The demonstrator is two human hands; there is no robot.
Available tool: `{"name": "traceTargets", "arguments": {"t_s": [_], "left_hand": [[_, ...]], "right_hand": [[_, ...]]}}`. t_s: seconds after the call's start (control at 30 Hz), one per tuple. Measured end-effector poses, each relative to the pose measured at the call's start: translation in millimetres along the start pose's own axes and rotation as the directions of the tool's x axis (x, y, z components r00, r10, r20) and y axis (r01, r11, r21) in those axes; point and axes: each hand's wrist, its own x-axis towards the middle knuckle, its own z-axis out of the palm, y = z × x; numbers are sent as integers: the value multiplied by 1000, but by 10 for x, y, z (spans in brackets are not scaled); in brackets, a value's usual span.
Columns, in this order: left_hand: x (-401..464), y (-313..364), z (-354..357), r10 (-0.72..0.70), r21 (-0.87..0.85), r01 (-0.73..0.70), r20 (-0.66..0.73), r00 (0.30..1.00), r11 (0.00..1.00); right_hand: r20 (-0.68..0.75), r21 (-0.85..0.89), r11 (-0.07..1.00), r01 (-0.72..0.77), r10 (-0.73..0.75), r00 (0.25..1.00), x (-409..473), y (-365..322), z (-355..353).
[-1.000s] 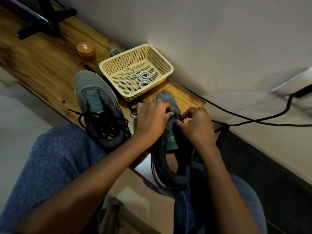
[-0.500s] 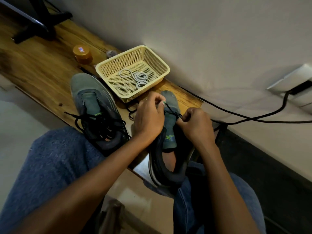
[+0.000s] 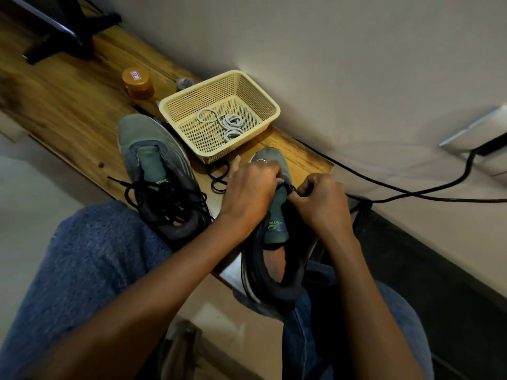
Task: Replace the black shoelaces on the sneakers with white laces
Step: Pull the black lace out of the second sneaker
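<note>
A grey sneaker (image 3: 274, 242) rests tilted against the table edge and a knee, its black lace (image 3: 288, 187) nearly out. A second grey sneaker (image 3: 156, 174) lies flat alongside, black laces (image 3: 162, 196) loosened. Coiled white laces (image 3: 227, 123) sit in a cream basket (image 3: 219, 86).

Both forearms reach forward over the knees, hands close together. The left hand (image 3: 251, 189) is curled, fingers bent under and knuckles up. The right hand (image 3: 322, 200) is curled, fingertips pinching near the left's.
</note>
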Motion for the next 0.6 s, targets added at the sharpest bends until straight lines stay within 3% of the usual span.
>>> {"name": "traceTargets", "arguments": {"t_s": [0.1, 0.23, 0.33, 0.47, 0.53, 0.6], "left_hand": [[3, 2, -50, -95, -207, 68, -125, 987, 976], [143, -108, -211, -406, -575, 209, -239, 882, 791], [153, -148, -162, -356, -504, 258, -106, 929, 824], [84, -73, -62, -111, -183, 117, 43, 993, 976], [56, -32, -36, -31, -14, 33, 106, 994, 999], [33, -21, 2, -18, 25, 15, 122, 992, 1000]], "right_hand": [[-57, 25, 998, -56, 58, 997, 23, 24, -21], [-92, 11, 997, -74, 75, 993, 48, 69, -29], [-59, -10, 999, -35, 34, 998, 39, 77, -20], [-16, -17, 1000, 11, -11, 1000, 46, 62, -24], [7, -13, 999, 38, -38, 999, 41, 49, -17], [23, -10, 998, 65, -64, 998, 29, 34, 3]]}}
